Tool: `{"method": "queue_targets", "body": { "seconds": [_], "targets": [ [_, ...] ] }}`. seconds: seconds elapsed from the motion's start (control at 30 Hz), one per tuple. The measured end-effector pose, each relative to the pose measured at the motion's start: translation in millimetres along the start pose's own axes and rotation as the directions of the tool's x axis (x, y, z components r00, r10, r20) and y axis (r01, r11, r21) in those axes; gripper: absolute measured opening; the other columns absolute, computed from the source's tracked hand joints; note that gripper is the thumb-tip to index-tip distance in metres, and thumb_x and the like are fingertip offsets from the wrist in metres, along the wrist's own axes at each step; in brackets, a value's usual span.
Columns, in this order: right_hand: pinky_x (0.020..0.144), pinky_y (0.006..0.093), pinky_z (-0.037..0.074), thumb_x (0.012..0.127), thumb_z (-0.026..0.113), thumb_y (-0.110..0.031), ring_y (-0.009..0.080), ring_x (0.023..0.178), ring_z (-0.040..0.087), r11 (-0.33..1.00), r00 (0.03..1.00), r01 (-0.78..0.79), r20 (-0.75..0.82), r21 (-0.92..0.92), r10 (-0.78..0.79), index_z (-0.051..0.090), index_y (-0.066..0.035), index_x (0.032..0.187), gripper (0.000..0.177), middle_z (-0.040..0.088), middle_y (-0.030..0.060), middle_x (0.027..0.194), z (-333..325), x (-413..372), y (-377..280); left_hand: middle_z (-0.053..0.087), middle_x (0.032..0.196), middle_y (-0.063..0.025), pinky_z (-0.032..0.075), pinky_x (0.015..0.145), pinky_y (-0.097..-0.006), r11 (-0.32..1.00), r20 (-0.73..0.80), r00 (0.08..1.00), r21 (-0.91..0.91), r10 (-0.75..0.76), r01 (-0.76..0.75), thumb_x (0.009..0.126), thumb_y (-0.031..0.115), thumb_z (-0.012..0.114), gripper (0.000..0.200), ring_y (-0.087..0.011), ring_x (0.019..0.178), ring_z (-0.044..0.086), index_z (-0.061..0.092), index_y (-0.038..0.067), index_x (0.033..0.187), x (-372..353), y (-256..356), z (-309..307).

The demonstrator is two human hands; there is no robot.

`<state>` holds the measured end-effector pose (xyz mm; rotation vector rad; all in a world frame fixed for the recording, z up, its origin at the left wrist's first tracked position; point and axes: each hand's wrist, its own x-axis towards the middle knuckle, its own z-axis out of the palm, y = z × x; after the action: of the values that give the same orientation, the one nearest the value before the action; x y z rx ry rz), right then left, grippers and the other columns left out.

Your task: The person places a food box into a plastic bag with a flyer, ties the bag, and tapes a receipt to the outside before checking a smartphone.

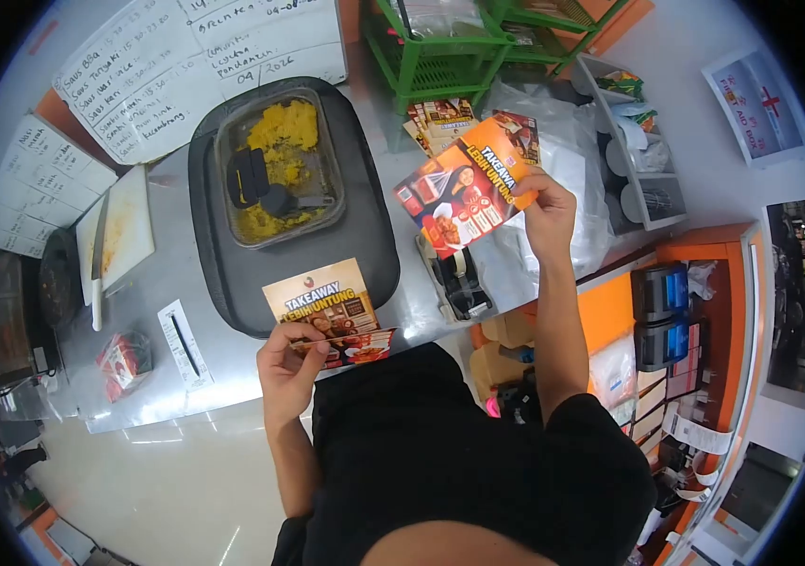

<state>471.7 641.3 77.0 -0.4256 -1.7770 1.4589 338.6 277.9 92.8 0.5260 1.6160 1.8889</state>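
My left hand (291,366) is closed on printed leaflets at the front edge of the black tray. One leaflet (325,291) stands up with "TAKEAWAY LEBIH UNTUNG" on it, and a folded one (365,347) juts out below. In my right hand (548,209) is an orange flyer (464,189) with the same wording and food pictures, pinched by its right edge and raised over the counter. Behind that flyer lie more leaflets (440,123), partly covered by it. A tape dispenser (464,283) sits just below the flyer.
A black tray (379,236) carries a clear tub (223,203) of yellow food with a black-handled tool. Left of it are a knife (99,250) on a cutting board (134,222) and a pen on a paper slip (176,335). Green racks (412,71) stand behind.
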Motion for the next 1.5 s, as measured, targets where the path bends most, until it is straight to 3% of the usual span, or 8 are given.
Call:
{"method": "queue_targets", "body": {
  "seconds": [0.13, 0.33, 0.43, 0.5, 1.03, 1.37, 1.47, 1.5],
  "targets": [
    [0.082, 0.0260, 0.047, 0.084, 0.058, 0.011, 0.0165, 0.093, 0.061, 0.998, 0.998, 0.062, 0.028, -0.023, -0.061, 0.067, 0.001, 0.087, 0.013, 0.066, 0.0107, 0.105, 0.5, 6.0, 3.6, 0.059, 0.094, -0.0033, 0.047, 0.074, -0.0225, 1.000, 0.021, 1.000, -0.022, -0.016, 0.017, 0.087, -0.007, 0.064, 0.012, -0.0088, 0.085, 0.055, 0.059, 0.000, 0.095, 1.5, -0.7, 0.4],
    [0.069, 0.0226, 0.050, 0.086, 0.062, 0.000, 0.0109, 0.082, 0.063, 0.902, 0.888, -0.179, -0.459, -0.393, -0.024, 0.068, 0.001, 0.106, 0.021, 0.069, 0.0083, 0.097, -20.4, 42.9, 110.8, 0.061, 0.098, -0.0050, 0.051, 0.074, -0.0233, 0.999, 0.004, 1.000, -0.053, -0.003, 0.003, 0.089, -0.004, 0.064, 0.012, -0.0096, 0.087, 0.058, 0.058, 0.000, 0.098, 4.7, 3.4, 7.7],
    [0.076, 0.0397, 0.053, 0.083, 0.070, -0.017, 0.0303, 0.085, 0.067, 0.507, 0.929, 0.042, -0.154, -0.861, -0.337, 0.068, -0.002, 0.110, 0.031, 0.068, 0.0186, 0.099, 4.7, 49.3, 158.2, 0.062, 0.099, -0.0054, 0.052, 0.074, -0.0239, 0.998, -0.008, 1.000, -0.055, -0.004, 0.003, 0.089, -0.004, 0.064, 0.012, -0.0102, 0.088, 0.058, 0.058, 0.000, 0.098, 5.4, -0.2, 10.3],
    [0.086, 0.0455, 0.050, 0.079, 0.073, -0.026, 0.0380, 0.098, 0.062, 0.362, 0.917, -0.258, -0.108, -0.896, 0.385, 0.066, -0.004, 0.109, 0.039, 0.065, 0.0215, 0.105, 35.5, 49.9, 134.6, 0.062, 0.099, -0.0056, 0.051, 0.075, -0.0240, 0.999, -0.007, 1.000, -0.027, -0.020, 0.020, 0.089, -0.004, 0.064, 0.012, -0.0104, 0.089, 0.058, 0.058, 0.000, 0.099, 4.5, 0.2, 8.8],
    [0.083, 0.0437, 0.052, 0.085, 0.064, -0.020, 0.0375, 0.097, 0.062, 0.170, 0.927, 0.327, 0.351, -0.930, 0.135, 0.064, 0.000, 0.102, 0.026, 0.064, 0.0202, 0.101, 30.9, 40.8, 147.3, 0.061, 0.098, -0.0041, 0.043, 0.081, -0.0234, 1.000, -0.127, 0.992, -0.005, -0.022, 0.022, 0.089, -0.002, 0.064, 0.012, -0.0100, 0.090, 0.055, 0.057, 0.001, 0.098, 6.9, -7.9, -0.7],
    [0.080, 0.0452, 0.053, 0.080, 0.066, -0.023, 0.0370, 0.086, 0.064, 0.218, 0.895, 0.207, 0.275, -0.954, 0.352, 0.067, -0.001, 0.094, 0.025, 0.065, 0.0192, 0.099, 40.5, 34.1, 112.0, 0.063, 0.101, -0.0073, 0.054, 0.071, -0.0243, 0.999, -0.070, 0.997, 0.040, 0.031, -0.028, 0.090, -0.003, 0.062, 0.014, -0.0107, 0.084, 0.061, 0.056, 0.000, 0.103, 0.8, -2.9, 3.8],
    [0.079, 0.0461, 0.051, 0.079, 0.066, -0.019, 0.0372, 0.084, 0.064, 0.367, 0.937, 0.192, 0.281, -0.910, 0.207, 0.068, -0.001, 0.088, 0.021, 0.066, 0.0213, 0.090, 40.4, 44.6, 100.7, 0.064, 0.104, -0.0093, 0.053, 0.074, -0.0241, 0.999, -0.090, 0.996, -0.049, -0.028, 0.024, 0.091, -0.004, 0.060, 0.020, -0.0127, 0.092, 0.062, 0.056, -0.002, 0.110, -3.7, -3.9, 4.8],
    [0.074, 0.0409, 0.052, 0.080, 0.067, -0.016, 0.0301, 0.083, 0.064, 0.520, 0.946, 0.311, 0.313, -0.796, -0.086, 0.068, 0.000, 0.091, 0.020, 0.068, 0.0163, 0.086, 49.4, 44.7, 79.9, 0.064, 0.106, -0.0095, 0.053, 0.077, -0.0244, 0.997, -0.111, 0.992, -0.057, -0.059, 0.052, 0.091, -0.005, 0.059, 0.024, -0.0127, 0.095, 0.061, 0.054, -0.002, 0.114, -4.9, -2.1, 4.7]
  ]
}}
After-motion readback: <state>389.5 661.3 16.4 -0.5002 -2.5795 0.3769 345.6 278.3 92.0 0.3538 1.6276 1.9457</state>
